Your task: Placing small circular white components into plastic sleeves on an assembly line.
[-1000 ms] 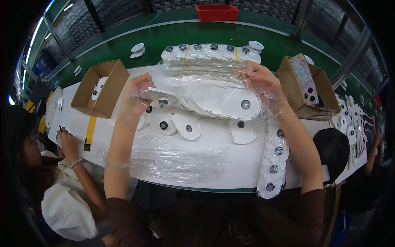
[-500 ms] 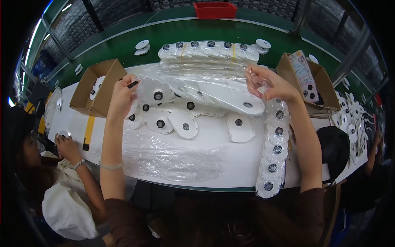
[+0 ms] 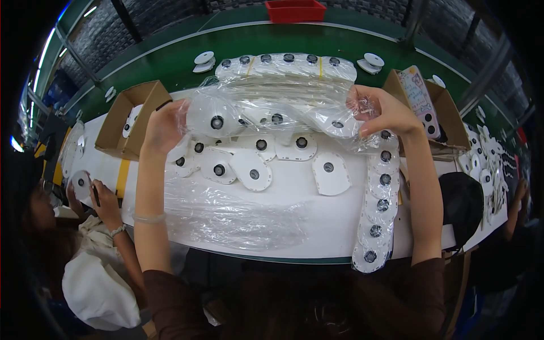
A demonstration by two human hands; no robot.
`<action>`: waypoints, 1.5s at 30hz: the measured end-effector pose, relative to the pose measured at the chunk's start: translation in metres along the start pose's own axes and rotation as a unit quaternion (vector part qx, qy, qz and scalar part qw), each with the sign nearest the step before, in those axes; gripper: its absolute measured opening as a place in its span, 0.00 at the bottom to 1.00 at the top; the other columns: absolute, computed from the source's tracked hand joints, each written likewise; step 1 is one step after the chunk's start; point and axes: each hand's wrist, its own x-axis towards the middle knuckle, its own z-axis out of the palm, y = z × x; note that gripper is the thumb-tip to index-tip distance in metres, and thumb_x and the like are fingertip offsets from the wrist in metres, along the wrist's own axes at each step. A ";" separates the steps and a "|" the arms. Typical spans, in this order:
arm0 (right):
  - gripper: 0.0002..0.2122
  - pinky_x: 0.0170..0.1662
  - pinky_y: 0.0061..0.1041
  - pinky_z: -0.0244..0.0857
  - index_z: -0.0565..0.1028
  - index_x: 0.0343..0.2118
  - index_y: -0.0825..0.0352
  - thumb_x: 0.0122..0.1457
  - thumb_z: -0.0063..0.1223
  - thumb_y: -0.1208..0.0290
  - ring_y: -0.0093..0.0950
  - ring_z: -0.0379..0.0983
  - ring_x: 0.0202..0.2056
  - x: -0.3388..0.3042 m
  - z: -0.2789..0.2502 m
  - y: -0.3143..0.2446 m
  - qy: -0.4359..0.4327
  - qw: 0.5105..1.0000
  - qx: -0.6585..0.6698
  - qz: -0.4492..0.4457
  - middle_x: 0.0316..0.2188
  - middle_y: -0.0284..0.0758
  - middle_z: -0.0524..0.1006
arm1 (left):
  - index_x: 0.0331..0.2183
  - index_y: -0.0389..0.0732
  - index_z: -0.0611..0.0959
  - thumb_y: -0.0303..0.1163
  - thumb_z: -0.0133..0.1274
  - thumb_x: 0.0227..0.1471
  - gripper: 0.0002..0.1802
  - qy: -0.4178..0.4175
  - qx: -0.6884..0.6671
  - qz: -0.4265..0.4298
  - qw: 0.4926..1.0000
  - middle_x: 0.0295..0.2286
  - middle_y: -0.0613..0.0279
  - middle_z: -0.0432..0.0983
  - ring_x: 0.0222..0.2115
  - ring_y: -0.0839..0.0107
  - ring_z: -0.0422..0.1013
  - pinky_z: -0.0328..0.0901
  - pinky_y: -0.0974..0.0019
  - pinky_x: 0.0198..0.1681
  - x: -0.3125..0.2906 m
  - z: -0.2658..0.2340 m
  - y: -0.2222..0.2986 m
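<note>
Here, a clear bag (image 3: pixel 258 107) with white pieces (image 3: pixel 216 106) inside stretches between the person's two hands. The left hand (image 3: pixel 166 126) is at the bag's left end, its fingertips partly lost behind film, so how tightly they close cannot be told. The right hand (image 3: pixel 381 113) is at the bag's right end, thumb and fingers curved apart around the plastic. At least three dark hubs show clearly through the bag.

Just on the person's side of the bag, at least seven loose white pieces (image 3: pixel 253 184) lie on the white surface (image 3: pixel 317 226). Farther toward the person than these is one spread of crumpled clear film (image 3: pixel 226 218). Below the bag's right end runs one wrapped row (image 3: pixel 378 218) with six hubs showing.

Just beyond the bag lies one banded bundle (image 3: pixel 286 71), with six hubs and two yellow bands. Two cardboard boxes flank the bag: a left box (image 3: pixel 113 136) and a right box (image 3: pixel 447 150), the latter holding one phone (image 3: pixel 418 99). Far beyond the bag stands one red tray (image 3: pixel 294 11).
</note>
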 end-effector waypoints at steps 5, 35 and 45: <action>0.16 0.21 0.09 0.46 0.63 0.18 0.62 0.28 0.60 0.66 0.11 0.55 0.18 0.006 0.010 -0.011 0.056 0.980 0.108 0.155 0.13 0.24 0.61 | 0.28 0.34 0.73 0.25 0.49 0.39 0.08 0.066 0.103 -0.014 0.992 0.25 0.63 0.70 0.25 0.76 0.66 0.60 0.76 0.29 0.000 0.009 0.004; 0.17 0.10 0.05 0.40 0.64 0.38 0.70 0.44 0.49 0.71 0.10 0.54 0.10 0.008 0.018 0.007 0.209 0.939 0.251 0.107 0.16 0.31 0.68 | 0.19 0.38 0.64 0.23 0.44 0.40 0.05 0.168 0.557 0.130 0.803 0.13 0.64 0.62 0.12 0.78 0.60 0.54 0.73 0.10 0.011 0.057 -0.037; 0.12 0.09 0.09 0.40 0.74 0.24 0.68 0.45 0.50 0.62 0.10 0.53 0.08 0.006 0.021 -0.006 0.067 0.980 0.065 0.177 0.07 0.26 0.62 | 0.27 0.35 0.73 0.31 0.43 0.40 0.10 0.160 0.007 -0.029 0.987 0.17 0.68 0.65 0.16 0.77 0.61 0.56 0.74 0.18 0.013 0.055 -0.027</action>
